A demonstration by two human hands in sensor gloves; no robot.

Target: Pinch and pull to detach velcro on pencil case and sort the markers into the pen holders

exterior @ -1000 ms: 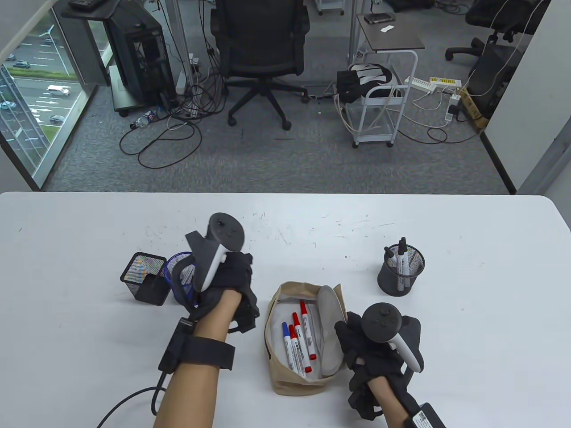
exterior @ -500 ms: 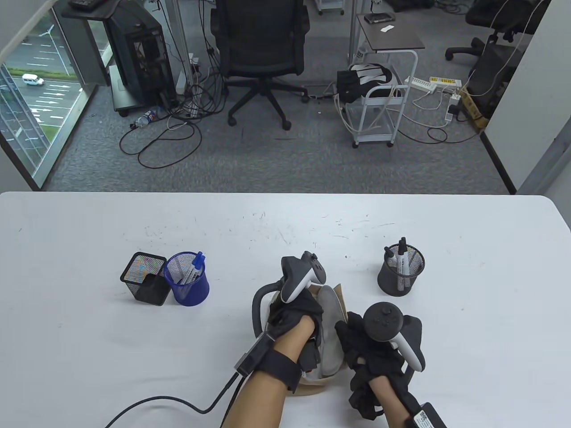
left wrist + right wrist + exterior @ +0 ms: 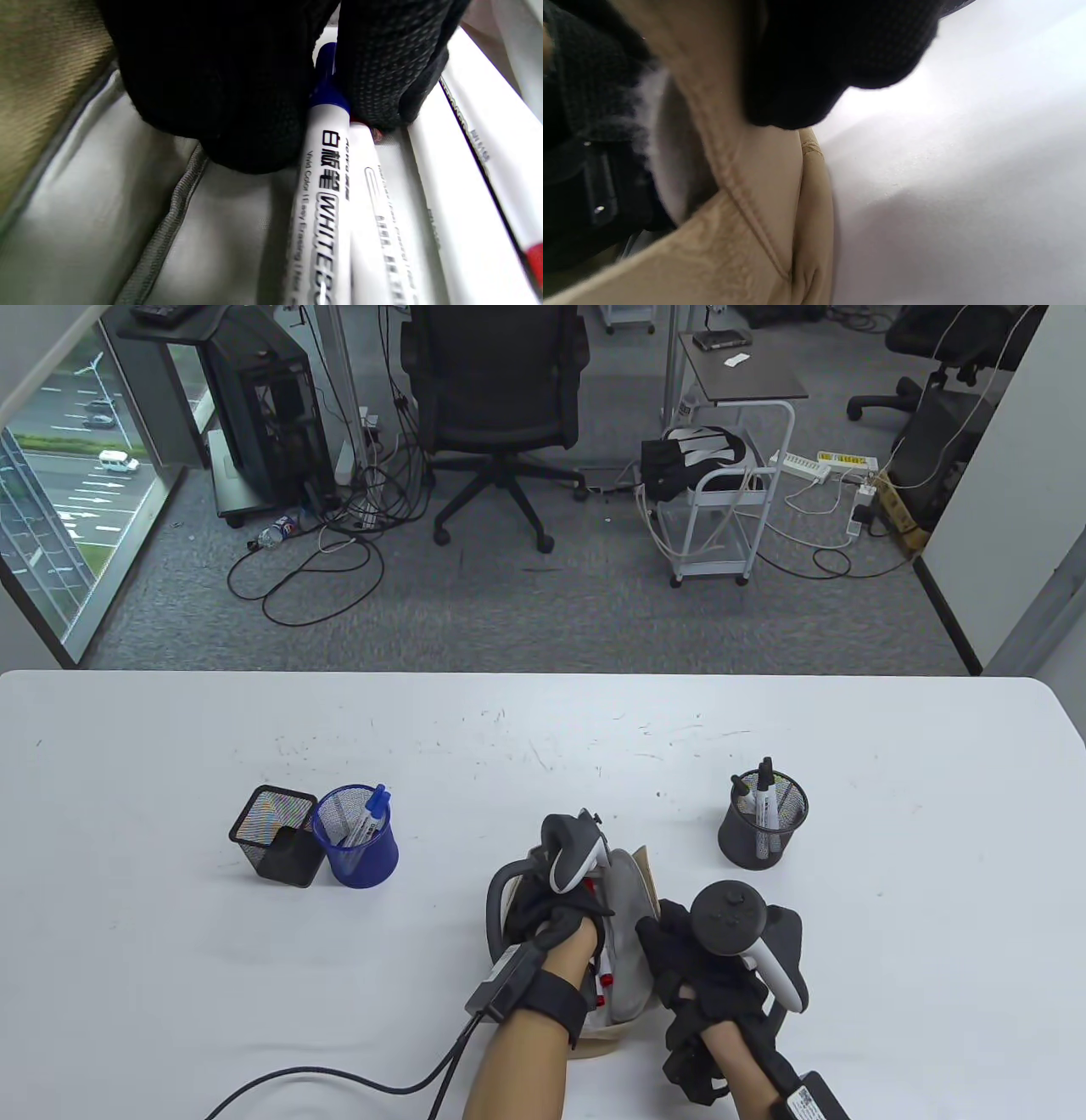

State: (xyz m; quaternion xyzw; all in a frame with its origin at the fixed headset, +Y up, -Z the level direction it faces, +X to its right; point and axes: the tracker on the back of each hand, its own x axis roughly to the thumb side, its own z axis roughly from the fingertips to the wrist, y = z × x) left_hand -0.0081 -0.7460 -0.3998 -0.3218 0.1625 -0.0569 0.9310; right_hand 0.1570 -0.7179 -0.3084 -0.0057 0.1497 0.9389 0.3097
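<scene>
Left hand (image 3: 560, 912) fingers (image 3: 237, 106) pinch blue marker (image 3: 324, 178); palm down.

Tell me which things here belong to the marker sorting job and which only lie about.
Job:
- beige fabric pencil case
- blue-capped whiteboard marker, pinched by the left hand
- blue mesh holder
- black square mesh holder
- black round mesh holder
- right hand gripping the case

Lying about:
- black office chair
- white cart
</scene>
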